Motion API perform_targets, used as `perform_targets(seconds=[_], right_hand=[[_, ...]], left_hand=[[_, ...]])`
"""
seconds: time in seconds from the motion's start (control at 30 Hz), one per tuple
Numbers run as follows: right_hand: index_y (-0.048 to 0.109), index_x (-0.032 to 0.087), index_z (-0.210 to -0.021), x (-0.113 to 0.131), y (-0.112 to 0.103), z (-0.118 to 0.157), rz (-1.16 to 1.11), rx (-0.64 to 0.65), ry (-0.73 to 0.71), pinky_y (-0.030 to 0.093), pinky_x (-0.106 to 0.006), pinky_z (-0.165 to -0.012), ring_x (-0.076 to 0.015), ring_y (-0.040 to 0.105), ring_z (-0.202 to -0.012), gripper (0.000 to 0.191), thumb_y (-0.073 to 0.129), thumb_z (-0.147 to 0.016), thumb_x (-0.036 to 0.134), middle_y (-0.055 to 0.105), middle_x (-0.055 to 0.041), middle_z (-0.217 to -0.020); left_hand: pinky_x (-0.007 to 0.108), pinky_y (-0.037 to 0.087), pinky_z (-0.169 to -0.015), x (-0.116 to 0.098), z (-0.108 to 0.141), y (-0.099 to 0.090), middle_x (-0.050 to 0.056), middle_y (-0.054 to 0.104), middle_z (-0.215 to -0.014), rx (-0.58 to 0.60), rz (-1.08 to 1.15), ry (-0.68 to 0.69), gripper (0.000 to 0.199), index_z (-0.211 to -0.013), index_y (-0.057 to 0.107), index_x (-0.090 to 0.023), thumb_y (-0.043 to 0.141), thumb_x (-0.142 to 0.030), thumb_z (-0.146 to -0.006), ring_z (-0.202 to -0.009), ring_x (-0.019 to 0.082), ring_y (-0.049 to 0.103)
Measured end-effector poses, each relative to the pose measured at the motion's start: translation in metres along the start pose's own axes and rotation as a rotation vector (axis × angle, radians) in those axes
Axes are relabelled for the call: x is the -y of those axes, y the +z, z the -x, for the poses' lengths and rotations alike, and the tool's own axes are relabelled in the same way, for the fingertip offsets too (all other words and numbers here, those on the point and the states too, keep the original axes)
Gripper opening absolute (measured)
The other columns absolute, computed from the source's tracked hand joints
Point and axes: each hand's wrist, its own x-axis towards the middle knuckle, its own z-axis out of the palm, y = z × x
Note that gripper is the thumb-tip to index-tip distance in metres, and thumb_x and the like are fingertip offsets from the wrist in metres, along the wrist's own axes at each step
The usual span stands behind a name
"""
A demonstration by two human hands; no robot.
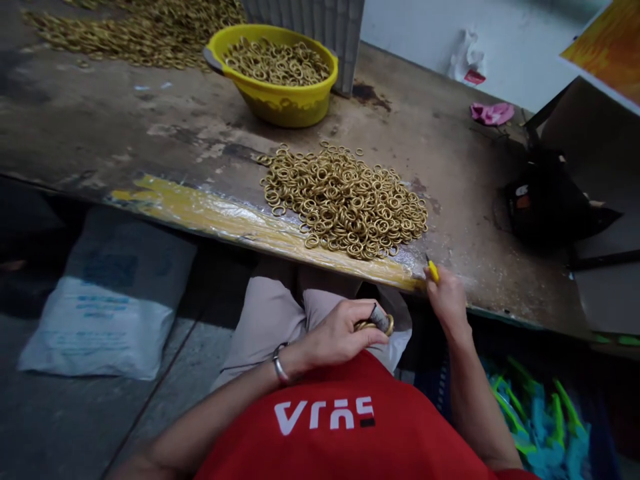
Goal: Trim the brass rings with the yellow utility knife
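Note:
My left hand is closed around a few brass-coloured rings above my lap. Grey tape wraps one of its fingers. At the table's front edge, my right hand grips a small yellow-handled tool. A thin dark tip sticks out of the tool towards the table; its exact kind is unclear. Just beyond both hands lies a heap of brass-coloured rings on the worn table, spread up to its taped front edge.
A yellow basin full of rings stands behind the heap. More rings lie far left. A black bag and pink cloth are on the right. Below are a white sack and blue-green pieces.

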Motion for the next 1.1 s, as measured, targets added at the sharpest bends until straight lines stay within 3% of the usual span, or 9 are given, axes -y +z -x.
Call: perform_targets(seconds=[0.2, 0.33, 0.43, 0.53, 0.6, 0.7, 0.77, 0.93, 1.1], right_hand=[[0.065, 0.018, -0.086, 0.022, 0.01, -0.026, -0.188, 0.007, -0.311, 0.038, -0.029, -0.069, -0.0199, 0.056, -0.076, 0.016, 0.049, -0.086, 0.016, 0.061, -0.0066, -0.084], [0.066, 0.017, -0.095, 0.043, 0.016, -0.04, -0.053, 0.045, -0.304, 0.037, -0.029, -0.067, -0.0196, 0.056, -0.078, 0.02, 0.051, -0.083, 0.011, 0.063, -0.009, -0.096], [0.065, 0.017, -0.088, 0.045, 0.016, -0.05, -0.062, 0.062, -0.279, 0.037, -0.029, -0.065, -0.0193, 0.056, -0.076, 0.015, 0.053, -0.081, 0.012, 0.063, -0.0092, -0.092], [0.061, 0.018, -0.074, 0.042, 0.008, -0.049, -0.382, 0.101, -0.198, 0.036, -0.027, -0.059, -0.0164, 0.052, -0.064, 0.012, 0.056, -0.082, 0.024, 0.059, -0.0036, -0.072], [0.057, 0.019, -0.07, 0.043, -0.001, -0.04, -0.781, 0.253, -0.089, 0.033, -0.024, -0.05, -0.0122, 0.045, -0.052, 0.024, 0.058, -0.083, 0.038, 0.055, 0.0004, -0.062], [0.055, 0.019, -0.074, 0.049, -0.014, -0.018, -1.319, 0.572, 0.104, 0.026, -0.02, -0.04, -0.0071, 0.037, -0.041, 0.035, 0.07, -0.075, 0.051, 0.057, 0.0027, -0.06], [0.055, 0.018, -0.075, 0.056, -0.018, -0.003, -1.49, 0.696, 0.197, 0.024, -0.018, -0.037, -0.0053, 0.036, -0.038, 0.038, 0.077, -0.069, 0.049, 0.056, 0.0042, -0.057], [0.052, 0.018, -0.07, 0.07, -0.017, 0.021, -1.61, 0.867, 0.294, 0.024, -0.016, -0.034, -0.0034, 0.033, -0.036, 0.04, 0.08, -0.066, 0.046, 0.051, 0.0071, -0.052], [0.051, 0.019, -0.07, 0.079, -0.021, 0.034, -1.563, 0.783, 0.265, 0.024, -0.016, -0.034, -0.0037, 0.033, -0.037, 0.044, 0.079, -0.065, 0.052, 0.051, 0.0067, -0.054]], left_hand=[[0.029, 0.049, -0.072, 0.08, -0.025, 0.026, 0.006, 0.067, -0.084, 0.035, -0.518, -0.166, 0.007, -0.091, 0.059, -0.016, 0.059, -0.021, -0.086, -0.078, 0.02, 0.064], [0.044, 0.048, -0.087, 0.106, -0.033, 0.039, 0.014, 0.067, -0.1, 0.084, -0.619, -0.165, 0.042, -0.101, 0.06, -0.015, 0.079, -0.036, -0.07, -0.096, 0.033, 0.063], [0.049, 0.046, -0.093, 0.104, -0.029, 0.038, 0.016, 0.066, -0.106, 0.076, -0.656, -0.151, 0.046, -0.099, 0.062, -0.015, 0.083, -0.04, -0.066, -0.103, 0.035, 0.062], [0.038, 0.05, -0.087, 0.089, -0.022, 0.028, 0.012, 0.067, -0.099, -0.003, -0.657, -0.143, 0.016, -0.093, 0.061, -0.016, 0.061, -0.032, -0.089, -0.095, 0.026, 0.065], [0.032, 0.052, -0.081, 0.075, -0.017, 0.018, 0.01, 0.068, -0.098, -0.164, -0.584, -0.123, 0.014, -0.097, 0.059, -0.016, 0.049, -0.026, -0.096, -0.09, 0.021, 0.066], [0.029, 0.053, -0.079, 0.056, -0.014, 0.004, 0.008, 0.07, -0.102, -0.432, -0.382, 0.014, 0.018, -0.11, 0.057, -0.017, 0.054, -0.023, -0.094, -0.087, 0.018, 0.067], [0.029, 0.053, -0.08, 0.047, -0.013, -0.001, 0.007, 0.071, -0.099, -0.483, -0.356, 0.121, 0.021, -0.111, 0.06, -0.017, 0.06, -0.023, -0.091, -0.086, 0.018, 0.068], [0.027, 0.051, -0.074, 0.038, -0.006, 0.0, 0.006, 0.07, -0.085, -0.453, -0.399, 0.226, 0.01, -0.092, 0.068, -0.016, 0.061, -0.023, -0.091, -0.078, 0.017, 0.065], [0.026, 0.051, -0.071, 0.029, 0.004, 0.0, 0.004, 0.071, -0.079, -0.414, -0.23, 0.041, 0.009, -0.083, 0.071, -0.016, 0.063, -0.019, -0.086, -0.072, 0.015, 0.063]])
